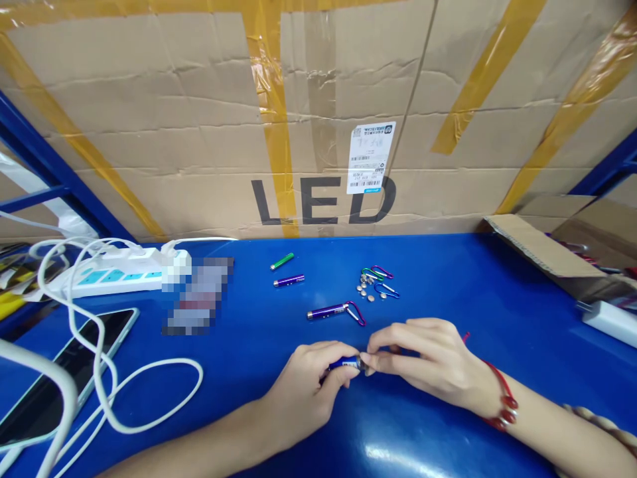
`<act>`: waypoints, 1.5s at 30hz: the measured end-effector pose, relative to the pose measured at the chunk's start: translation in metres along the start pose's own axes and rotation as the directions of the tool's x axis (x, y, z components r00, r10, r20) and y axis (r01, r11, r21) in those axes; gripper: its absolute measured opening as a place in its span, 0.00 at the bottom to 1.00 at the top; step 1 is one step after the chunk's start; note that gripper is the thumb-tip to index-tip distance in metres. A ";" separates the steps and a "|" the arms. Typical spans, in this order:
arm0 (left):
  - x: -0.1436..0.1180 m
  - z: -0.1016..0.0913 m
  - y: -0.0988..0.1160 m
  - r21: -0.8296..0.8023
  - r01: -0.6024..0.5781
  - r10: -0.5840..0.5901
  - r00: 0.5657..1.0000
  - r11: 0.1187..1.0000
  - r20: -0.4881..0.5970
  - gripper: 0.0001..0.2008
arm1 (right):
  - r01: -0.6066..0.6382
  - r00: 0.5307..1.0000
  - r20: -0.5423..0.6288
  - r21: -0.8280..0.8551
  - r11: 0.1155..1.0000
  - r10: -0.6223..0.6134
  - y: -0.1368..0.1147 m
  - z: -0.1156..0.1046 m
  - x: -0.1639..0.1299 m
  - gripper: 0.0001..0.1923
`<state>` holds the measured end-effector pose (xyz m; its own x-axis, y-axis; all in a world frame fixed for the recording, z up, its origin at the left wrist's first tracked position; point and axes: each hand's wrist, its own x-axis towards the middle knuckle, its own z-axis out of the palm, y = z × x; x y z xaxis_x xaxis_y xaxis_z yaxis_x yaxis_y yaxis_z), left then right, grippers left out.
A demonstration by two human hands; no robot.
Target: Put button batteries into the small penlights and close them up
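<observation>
My left hand (318,378) is closed around a small blue keychain flashlight (344,363), which lies roughly level just above the blue table. With thumb and fingertips, my right hand (423,362) pinches the silvery end of the same flashlight; the fingers partly hide that end. Just beyond the hands lies a purple flashlight (326,312) with a magenta carabiner clip (356,314) at its right end. Farther back rest another purple flashlight (288,281) and a green tube (282,261). Several carabiner clips (387,289) and small round button cells (363,293) form a loose group to the right.
On the left, a white power strip (124,272) trails looping white cables (149,364) past a phone (64,378). A blurred-out rectangle (202,295) lies beside them. Behind stands a large cardboard box (209,133) marked LED. An open carton (547,249) and white adapter (610,322) are right.
</observation>
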<state>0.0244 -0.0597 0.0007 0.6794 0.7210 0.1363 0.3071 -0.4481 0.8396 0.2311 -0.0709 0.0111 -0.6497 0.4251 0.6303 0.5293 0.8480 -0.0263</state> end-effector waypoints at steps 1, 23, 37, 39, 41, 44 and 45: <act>0.000 0.000 0.000 0.011 -0.001 0.001 1.000 1.000 0.001 0.09 | -0.014 1.000 0.004 0.024 1.000 0.014 -0.001 0.001 0.000 0.06; -0.005 0.003 -0.009 0.242 -0.172 0.200 0.975 0.955 -0.097 0.03 | -0.736 0.561 0.551 0.674 0.067 0.618 -0.017 0.007 0.013 0.11; -0.005 0.003 -0.007 0.219 -0.075 0.117 0.976 0.973 -0.185 0.02 | -0.752 0.505 0.598 0.658 -0.022 0.623 -0.013 0.009 0.014 0.15; -0.005 0.003 -0.007 0.195 -0.062 0.100 0.977 0.979 -0.190 0.02 | -0.765 0.512 0.591 0.644 0.017 0.623 -0.011 0.009 0.013 0.16; -0.005 0.004 -0.006 0.172 -0.045 0.077 0.980 0.984 -0.185 0.03 | -0.772 0.518 0.586 0.634 0.045 0.623 -0.010 0.008 0.013 0.16; -0.005 0.004 -0.005 0.110 0.017 0.001 0.986 0.994 -0.167 0.04 | -0.763 0.526 0.583 0.645 0.041 0.619 -0.010 0.007 0.013 0.16; -0.004 0.004 -0.004 0.087 0.039 -0.025 0.987 0.995 -0.160 0.05 | -0.760 0.527 0.583 0.649 0.035 0.618 -0.010 0.006 0.014 0.16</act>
<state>0.0226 -0.0628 -0.0054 0.5559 0.8073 0.1981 0.3905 -0.4641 0.7951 0.2136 -0.0715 0.0149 -0.3342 0.9326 -0.1366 0.1581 -0.0874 -0.9835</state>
